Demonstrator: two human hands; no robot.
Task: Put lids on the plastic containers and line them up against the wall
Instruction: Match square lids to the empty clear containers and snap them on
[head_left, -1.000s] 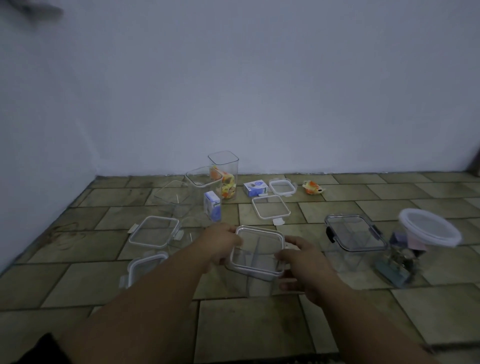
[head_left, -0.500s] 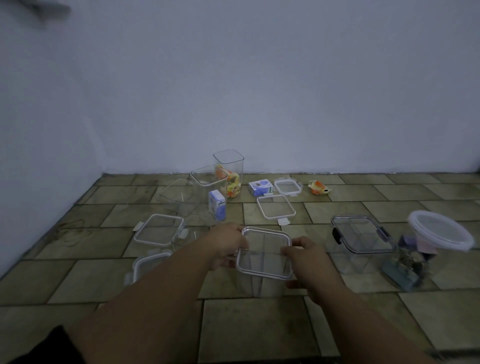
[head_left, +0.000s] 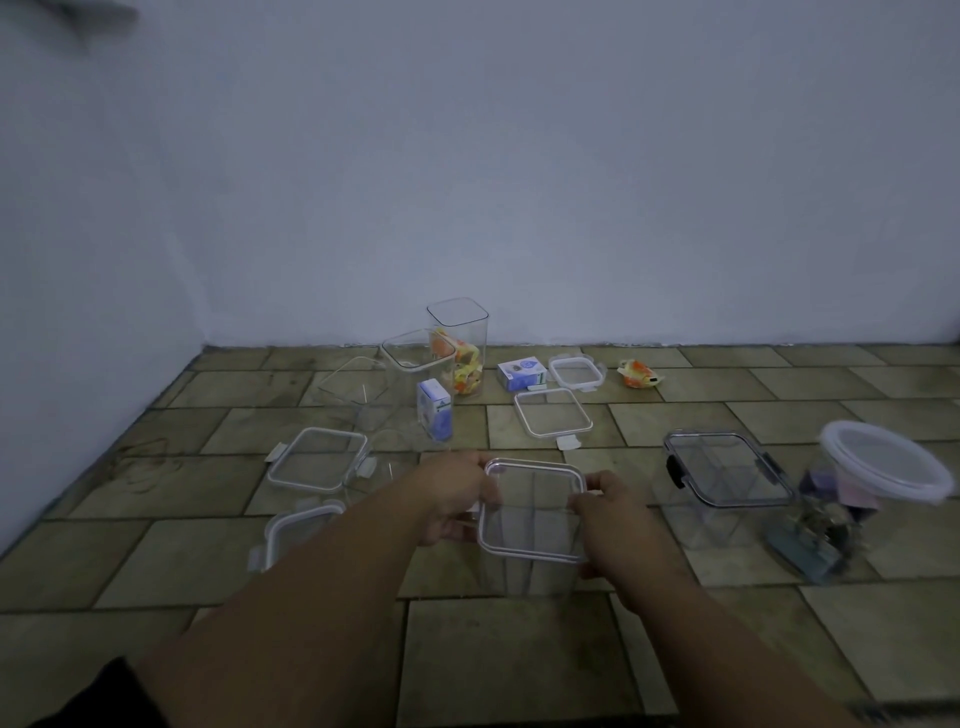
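**Both hands on the lid, container sitting mid-floor**

Your left hand (head_left: 457, 499) has its fingers curled round the left edge of the square lid (head_left: 530, 512). Your right hand (head_left: 615, 519) grips the right edge the same way, with fingers wrapped over the rim and down the side of the clear container (head_left: 524, 574) under it. The lid lies flat across the container's mouth, though I can't tell if it's clicked shut. The container stands on the tiled floor (head_left: 519, 649), near you and well apart from the wall (head_left: 519, 182).

Just past it lies a loose lid (head_left: 553, 420), with a smaller lid (head_left: 577, 371) farther out, close to the wall. Off to the right stand a black-clipped container (head_left: 727, 475) and a round tub (head_left: 883, 470) with a white lid. Left of your hands sits a lidded container (head_left: 317, 460).
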